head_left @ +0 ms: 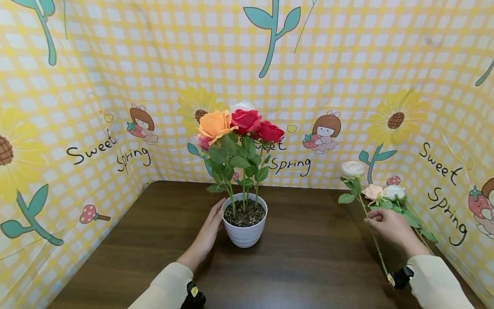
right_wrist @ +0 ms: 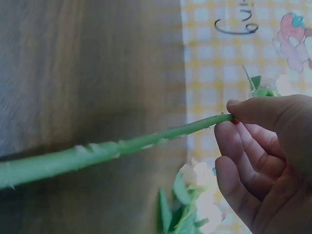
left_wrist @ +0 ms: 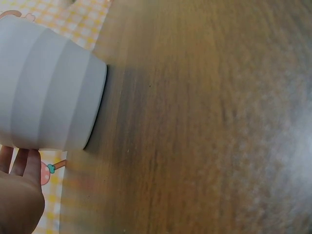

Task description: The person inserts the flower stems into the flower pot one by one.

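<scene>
A white ribbed flower pot full of dark soil stands upright on the table. Orange and red roses rise from it, with a pink and a white bloom partly hidden behind. My left hand rests its fingers against the pot's left side; the left wrist view shows the fingertips touching the pot wall. On the right, my right hand pinches a white rose by its long green stem between thumb and fingers. The bloom leans up and to the left.
Beside and behind the right hand lie a peach rose and another white rose with green leaves. The brown wooden table meets a yellow checked cloth hung at the back and both sides.
</scene>
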Available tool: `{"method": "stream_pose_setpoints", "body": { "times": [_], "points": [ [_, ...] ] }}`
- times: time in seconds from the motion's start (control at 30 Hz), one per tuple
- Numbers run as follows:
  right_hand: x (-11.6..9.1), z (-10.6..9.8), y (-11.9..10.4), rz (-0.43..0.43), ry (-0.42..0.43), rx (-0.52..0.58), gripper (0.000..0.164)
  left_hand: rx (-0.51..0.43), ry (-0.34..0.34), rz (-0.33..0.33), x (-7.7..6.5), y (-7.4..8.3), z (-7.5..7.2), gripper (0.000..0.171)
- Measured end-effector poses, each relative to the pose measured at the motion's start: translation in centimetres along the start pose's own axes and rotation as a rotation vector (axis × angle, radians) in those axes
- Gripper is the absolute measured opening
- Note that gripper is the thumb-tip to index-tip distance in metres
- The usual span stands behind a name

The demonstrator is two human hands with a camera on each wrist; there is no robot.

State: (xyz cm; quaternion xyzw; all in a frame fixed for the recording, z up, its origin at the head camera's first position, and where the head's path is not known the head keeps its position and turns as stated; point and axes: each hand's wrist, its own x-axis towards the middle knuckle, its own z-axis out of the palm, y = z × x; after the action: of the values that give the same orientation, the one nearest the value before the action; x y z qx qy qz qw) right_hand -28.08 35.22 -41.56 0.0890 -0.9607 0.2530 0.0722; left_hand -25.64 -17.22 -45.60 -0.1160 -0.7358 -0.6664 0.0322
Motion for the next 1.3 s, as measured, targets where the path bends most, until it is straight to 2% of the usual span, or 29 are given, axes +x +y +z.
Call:
{"method": "stream_pose_setpoints", "body": {
  "times": [0.33, 0.53, 0.67, 0.77, 1.03, 1.3],
  "points": [
    [0.9, -0.5, -3.3, -0.071, 0.053, 0.004, 0.030, 0.013, 0.004, 0.022, 0.2, 0.0, 0.0, 0.052],
    [1.2, -0.5, -5.4, -0.140, 0.076, 0.084, 0.027, -0.001, -0.003, 0.016, 0.2, 0.1, 0.0, 0.052],
    [1.5, -0.4, -6.8, -0.203, 0.127, 0.113, 0.021, 0.001, -0.004, 0.014, 0.2, 0.1, 0.0, 0.052],
    [1.6, -0.1, -7.8, -0.217, 0.154, 0.153, 0.021, 0.001, -0.001, 0.013, 0.2, 0.0, 0.1, 0.051],
    [2.0, 0.6, -11.8, -0.279, 0.243, 0.255, 0.020, -0.001, 0.006, -0.001, 0.0, 0.0, 0.1, 0.050],
    [2.7, 1.2, -15.4, -0.370, 0.273, 0.329, 0.016, 0.001, -0.008, 0.000, -0.2, 0.2, 0.1, 0.051]
  ]
}}
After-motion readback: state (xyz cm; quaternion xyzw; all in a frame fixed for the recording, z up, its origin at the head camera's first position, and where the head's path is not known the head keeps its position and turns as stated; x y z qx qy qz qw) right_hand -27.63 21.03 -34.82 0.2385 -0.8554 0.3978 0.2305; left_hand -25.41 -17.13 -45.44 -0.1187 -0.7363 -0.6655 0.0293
